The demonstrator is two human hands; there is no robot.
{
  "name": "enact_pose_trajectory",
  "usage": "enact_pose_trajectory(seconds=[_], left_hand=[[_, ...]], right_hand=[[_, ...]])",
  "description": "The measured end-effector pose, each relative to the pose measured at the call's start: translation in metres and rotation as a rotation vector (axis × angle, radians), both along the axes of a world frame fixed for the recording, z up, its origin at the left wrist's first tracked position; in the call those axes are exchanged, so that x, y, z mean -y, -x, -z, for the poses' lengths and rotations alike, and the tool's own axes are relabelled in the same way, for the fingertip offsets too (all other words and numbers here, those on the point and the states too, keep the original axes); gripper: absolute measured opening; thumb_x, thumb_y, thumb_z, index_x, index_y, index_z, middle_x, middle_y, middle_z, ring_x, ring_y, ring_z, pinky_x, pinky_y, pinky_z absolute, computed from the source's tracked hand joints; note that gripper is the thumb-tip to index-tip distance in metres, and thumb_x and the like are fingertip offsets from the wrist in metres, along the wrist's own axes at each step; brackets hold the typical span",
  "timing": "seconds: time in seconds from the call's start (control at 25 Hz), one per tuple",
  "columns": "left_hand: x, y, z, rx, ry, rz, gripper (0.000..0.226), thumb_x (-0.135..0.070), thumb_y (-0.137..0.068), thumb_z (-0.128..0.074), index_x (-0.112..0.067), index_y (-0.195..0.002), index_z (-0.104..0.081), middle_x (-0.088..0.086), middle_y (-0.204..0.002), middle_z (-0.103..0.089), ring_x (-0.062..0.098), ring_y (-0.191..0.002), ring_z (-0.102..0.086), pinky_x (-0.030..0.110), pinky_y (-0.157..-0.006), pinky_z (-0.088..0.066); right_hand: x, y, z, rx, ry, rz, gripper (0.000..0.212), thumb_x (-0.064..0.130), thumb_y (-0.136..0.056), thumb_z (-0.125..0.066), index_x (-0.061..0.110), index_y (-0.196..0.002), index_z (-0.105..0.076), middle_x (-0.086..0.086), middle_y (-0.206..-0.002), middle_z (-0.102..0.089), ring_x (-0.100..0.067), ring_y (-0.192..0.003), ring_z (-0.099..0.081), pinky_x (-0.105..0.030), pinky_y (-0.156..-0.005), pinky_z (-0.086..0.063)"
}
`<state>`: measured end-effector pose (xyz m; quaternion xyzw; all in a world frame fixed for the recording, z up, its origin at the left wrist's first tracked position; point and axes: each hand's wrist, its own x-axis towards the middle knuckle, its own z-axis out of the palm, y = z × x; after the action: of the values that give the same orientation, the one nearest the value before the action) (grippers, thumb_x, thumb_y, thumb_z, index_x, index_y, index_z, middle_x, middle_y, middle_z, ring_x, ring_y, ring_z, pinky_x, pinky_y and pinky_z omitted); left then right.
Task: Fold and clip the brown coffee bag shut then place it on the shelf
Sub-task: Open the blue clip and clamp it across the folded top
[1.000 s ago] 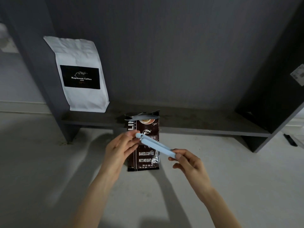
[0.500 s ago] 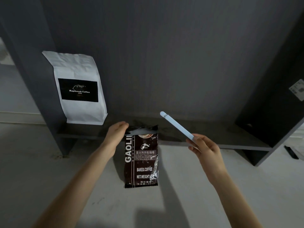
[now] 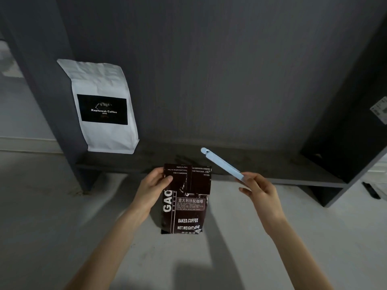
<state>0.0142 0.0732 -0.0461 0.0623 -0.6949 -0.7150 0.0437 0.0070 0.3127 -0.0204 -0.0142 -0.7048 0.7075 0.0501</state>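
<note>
I see the glossy dark brown foil coffee bag standing upright on the pale floor, just in front of the front edge of the dark grey low shelf; its top flap is folded forward and down. My left hand pinches the flap's left end, thumb on front. My right hand is clamped on the lower end of the long pale blue plastic sealing clip, up and right of the fold, angled up-left; the fold runs left-right. Clip looks shut, so it likely needs opening and levelling. Open shelf room lies right of the white paper coffee bag at the left end.
</note>
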Motion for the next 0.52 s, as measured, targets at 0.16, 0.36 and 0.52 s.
enact_pose_trajectory(seconds=[0.16,0.36,0.52], left_hand=[[-0.002,-0.016,0.005,-0.047,-0.020,0.000,0.020,-0.008,-0.082,-0.057,-0.025,-0.091,-0.060,-0.007,-0.097,-0.066,-0.001,-0.087,-0.062,0.015,-0.077,-0.047],[-0.004,-0.023,0.009,-0.038,-0.033,-0.013,0.025,-0.008,-0.082,-0.058,-0.015,-0.106,-0.055,-0.002,-0.101,-0.065,0.003,-0.090,-0.060,0.005,-0.072,-0.047],[-0.009,-0.026,0.009,-0.032,-0.071,-0.036,0.026,-0.007,-0.082,-0.057,-0.015,-0.106,-0.053,-0.005,-0.097,-0.063,-0.004,-0.079,-0.063,0.004,-0.063,-0.047]], right_hand=[[0.009,-0.005,0.004,-0.075,-0.176,-0.083,0.026,0.002,-0.086,-0.047,0.020,-0.073,-0.060,0.000,-0.091,-0.062,-0.006,-0.077,-0.058,-0.012,-0.069,-0.052],[0.025,-0.008,0.005,-0.167,-0.321,-0.199,0.027,0.005,-0.085,-0.050,0.029,-0.074,-0.055,0.012,-0.084,-0.060,-0.027,-0.068,-0.054,-0.034,-0.067,-0.045],[0.036,-0.008,0.009,-0.228,-0.288,-0.235,0.025,0.006,-0.085,-0.054,0.030,-0.079,-0.047,0.009,-0.082,-0.055,0.002,-0.069,-0.054,-0.010,-0.062,-0.043]])
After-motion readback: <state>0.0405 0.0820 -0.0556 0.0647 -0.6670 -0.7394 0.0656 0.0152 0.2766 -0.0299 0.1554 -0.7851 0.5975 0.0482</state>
